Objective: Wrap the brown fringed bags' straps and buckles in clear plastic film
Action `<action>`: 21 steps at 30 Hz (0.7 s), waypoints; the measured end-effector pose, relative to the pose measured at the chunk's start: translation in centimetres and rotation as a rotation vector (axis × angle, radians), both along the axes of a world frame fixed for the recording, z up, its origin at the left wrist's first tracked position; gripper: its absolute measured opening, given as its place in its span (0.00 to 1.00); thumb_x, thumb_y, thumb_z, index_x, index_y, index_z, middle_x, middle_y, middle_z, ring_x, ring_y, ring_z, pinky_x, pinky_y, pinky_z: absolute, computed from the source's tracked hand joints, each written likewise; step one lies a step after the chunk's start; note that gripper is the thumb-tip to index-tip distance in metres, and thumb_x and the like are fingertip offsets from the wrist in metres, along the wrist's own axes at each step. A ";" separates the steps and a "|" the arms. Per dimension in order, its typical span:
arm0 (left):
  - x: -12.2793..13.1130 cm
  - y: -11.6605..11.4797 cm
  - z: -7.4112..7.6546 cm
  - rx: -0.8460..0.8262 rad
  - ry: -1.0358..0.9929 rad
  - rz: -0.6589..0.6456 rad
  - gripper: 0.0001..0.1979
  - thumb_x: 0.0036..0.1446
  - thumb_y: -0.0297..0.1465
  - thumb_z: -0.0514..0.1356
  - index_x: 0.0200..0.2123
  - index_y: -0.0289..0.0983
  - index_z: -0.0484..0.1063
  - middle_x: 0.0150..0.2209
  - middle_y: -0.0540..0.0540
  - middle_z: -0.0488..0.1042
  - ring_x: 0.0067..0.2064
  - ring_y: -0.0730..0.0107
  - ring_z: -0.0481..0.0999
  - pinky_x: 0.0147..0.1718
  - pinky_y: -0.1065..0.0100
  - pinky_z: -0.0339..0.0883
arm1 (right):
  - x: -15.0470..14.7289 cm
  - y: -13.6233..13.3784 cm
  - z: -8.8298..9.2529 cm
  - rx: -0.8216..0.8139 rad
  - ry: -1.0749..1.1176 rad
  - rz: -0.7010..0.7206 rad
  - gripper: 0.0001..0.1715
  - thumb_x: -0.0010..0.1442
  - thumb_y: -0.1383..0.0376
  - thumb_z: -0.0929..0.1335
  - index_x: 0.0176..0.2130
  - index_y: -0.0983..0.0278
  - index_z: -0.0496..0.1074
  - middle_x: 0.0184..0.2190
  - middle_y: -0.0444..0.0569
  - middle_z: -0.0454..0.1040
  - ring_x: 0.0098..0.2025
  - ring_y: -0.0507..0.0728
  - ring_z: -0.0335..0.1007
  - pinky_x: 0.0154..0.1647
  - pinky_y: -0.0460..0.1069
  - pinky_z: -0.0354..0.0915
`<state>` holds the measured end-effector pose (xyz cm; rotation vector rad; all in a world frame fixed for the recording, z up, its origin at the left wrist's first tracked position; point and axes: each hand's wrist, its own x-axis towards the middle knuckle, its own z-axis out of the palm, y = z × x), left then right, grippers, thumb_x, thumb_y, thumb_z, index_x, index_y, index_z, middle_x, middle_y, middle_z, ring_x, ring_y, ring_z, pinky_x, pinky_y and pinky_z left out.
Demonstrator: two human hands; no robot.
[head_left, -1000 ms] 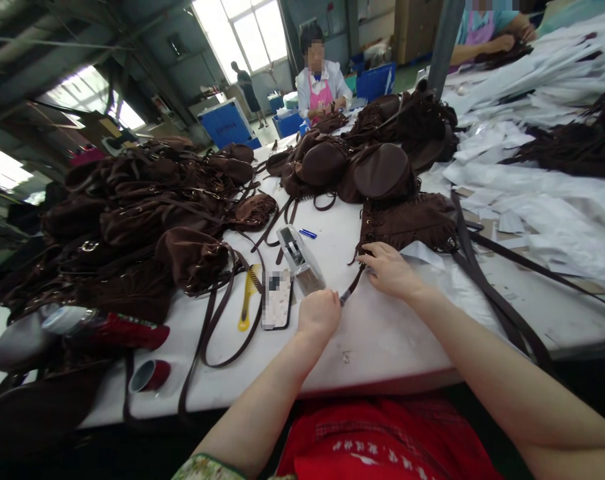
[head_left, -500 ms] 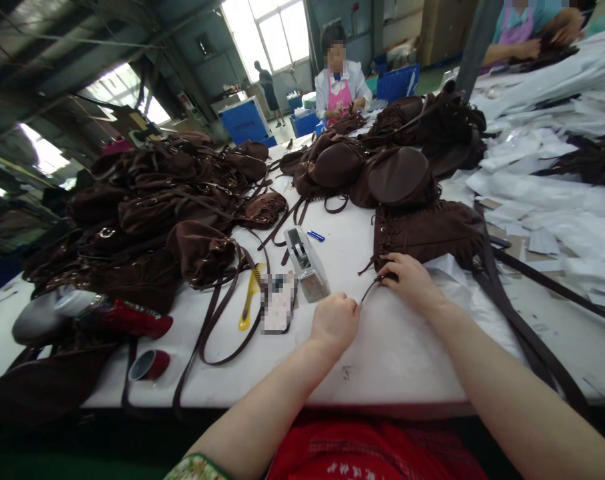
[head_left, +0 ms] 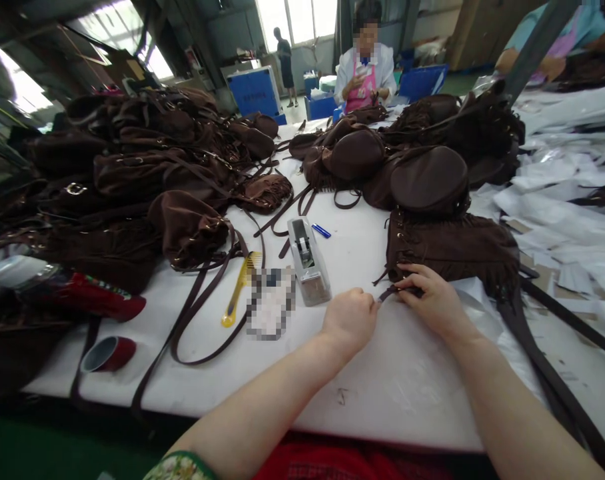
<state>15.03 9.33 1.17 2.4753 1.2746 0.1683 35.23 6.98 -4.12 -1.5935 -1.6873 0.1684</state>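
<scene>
A brown fringed bag lies on its side on the white table, with eyelets and lacing along its left edge. From beside that edge a short dark cord runs between my two hands. My left hand is closed in a fist around the cord's near end. The thumb and fingers of my right hand pinch the same cord close to the bag's lower corner. A grey tape dispenser stands just beyond my left hand. The cord's very ends are hidden by my fingers.
Heaps of brown bags cover the left side, with more bags beyond. Nearby lie a yellow comb, a blurred-out phone-like object, a blue pen cap-like piece, a red cup and a red flask. A co-worker sits opposite.
The view has tilted down and shifted, so the table's things appear displaced. My hands are closer together, and a shorter, thicker-looking stretch of cord shows between them.
</scene>
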 end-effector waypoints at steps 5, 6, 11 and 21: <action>0.7 1.0 -1.6 -0.419 -0.487 0.068 0.15 0.61 0.37 0.54 0.44 0.36 0.73 0.39 0.43 0.77 0.38 0.68 0.76 0.40 0.66 0.69 | -0.6 -0.3 1.5 0.016 0.099 -0.053 0.04 0.54 0.63 0.69 0.31 0.59 0.76 0.49 0.51 0.74 0.49 0.60 0.72 0.50 0.56 0.67; 0.8 1.1 -1.9 -0.626 -0.590 0.069 0.18 0.61 0.39 0.52 0.46 0.34 0.71 0.38 0.42 0.77 0.34 0.70 0.75 0.35 0.68 0.70 | -0.7 -0.3 1.6 0.021 0.126 -0.063 0.04 0.54 0.63 0.70 0.31 0.59 0.76 0.49 0.51 0.74 0.49 0.60 0.71 0.51 0.56 0.67; 1.3 1.5 -2.5 -1.257 -0.957 0.037 0.25 0.60 0.45 0.51 0.51 0.31 0.66 0.30 0.46 0.74 0.18 0.82 0.61 0.16 0.77 0.53 | -1.4 0.0 1.5 -0.020 0.295 -0.135 0.03 0.53 0.63 0.71 0.31 0.60 0.75 0.50 0.52 0.74 0.52 0.61 0.70 0.54 0.59 0.64; 0.4 2.0 -2.8 -0.347 -0.617 -0.079 0.16 0.64 0.31 0.48 0.49 0.37 0.71 0.38 0.45 0.77 0.38 0.68 0.75 0.42 0.67 0.68 | -2.1 1.2 0.6 -0.162 0.602 -0.142 0.09 0.48 0.63 0.72 0.33 0.61 0.76 0.51 0.54 0.72 0.55 0.63 0.68 0.57 0.59 0.62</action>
